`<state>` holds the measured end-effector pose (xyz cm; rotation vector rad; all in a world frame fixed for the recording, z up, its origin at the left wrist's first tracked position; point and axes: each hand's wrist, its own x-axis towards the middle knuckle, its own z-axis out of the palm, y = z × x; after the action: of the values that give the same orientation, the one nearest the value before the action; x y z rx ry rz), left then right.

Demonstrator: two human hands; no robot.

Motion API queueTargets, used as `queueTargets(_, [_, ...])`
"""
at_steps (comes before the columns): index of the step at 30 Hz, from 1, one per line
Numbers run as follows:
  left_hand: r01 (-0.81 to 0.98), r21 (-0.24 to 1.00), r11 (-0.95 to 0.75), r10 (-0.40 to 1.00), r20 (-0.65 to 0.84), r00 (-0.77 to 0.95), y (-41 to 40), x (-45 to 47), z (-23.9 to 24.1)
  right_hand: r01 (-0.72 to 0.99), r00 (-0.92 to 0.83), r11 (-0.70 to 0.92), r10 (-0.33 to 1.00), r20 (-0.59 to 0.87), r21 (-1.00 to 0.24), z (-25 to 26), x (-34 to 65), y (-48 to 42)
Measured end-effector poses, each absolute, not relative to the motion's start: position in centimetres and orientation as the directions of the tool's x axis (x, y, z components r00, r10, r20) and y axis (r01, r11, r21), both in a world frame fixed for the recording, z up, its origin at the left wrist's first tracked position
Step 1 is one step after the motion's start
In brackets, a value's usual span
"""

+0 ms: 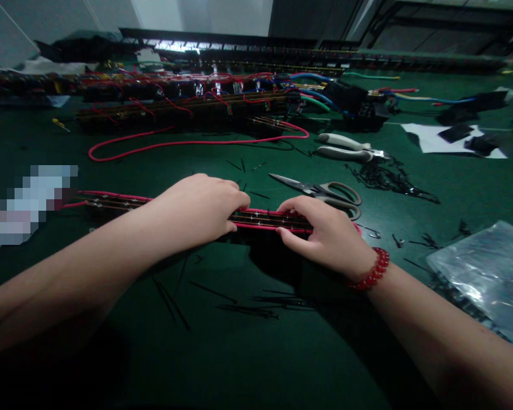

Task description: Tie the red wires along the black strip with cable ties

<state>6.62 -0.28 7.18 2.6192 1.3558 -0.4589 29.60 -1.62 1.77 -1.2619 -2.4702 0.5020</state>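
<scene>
A long dark strip with red wires along its edges (263,219) lies across the green table (256,353) in front of me. My left hand (196,208) rests curled on top of the strip near its middle, fingers bent down over it. My right hand (325,230), with a red bead bracelet at the wrist, grips the strip's right part, thumb at the near edge and fingers over the top. The strip's left end (106,200) reaches toward a blurred patch.
Grey-handled scissors (325,191) lie just behind my right hand, pliers (346,147) farther back. More wired strips (183,108) and a red wire loop (188,142) fill the back. Cut black tie scraps (248,307) litter the table. A clear plastic bag (483,273) sits at right.
</scene>
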Motion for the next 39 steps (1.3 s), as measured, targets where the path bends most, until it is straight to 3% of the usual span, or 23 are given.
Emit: queueTargets(39, [0.793,0.027,-0.609,0.775,-0.193,0.602,-1.0,7.7,6.5,0.719,-0.555,0.551,0.822,0.128,-0.423,1.4,29.7,-1.5])
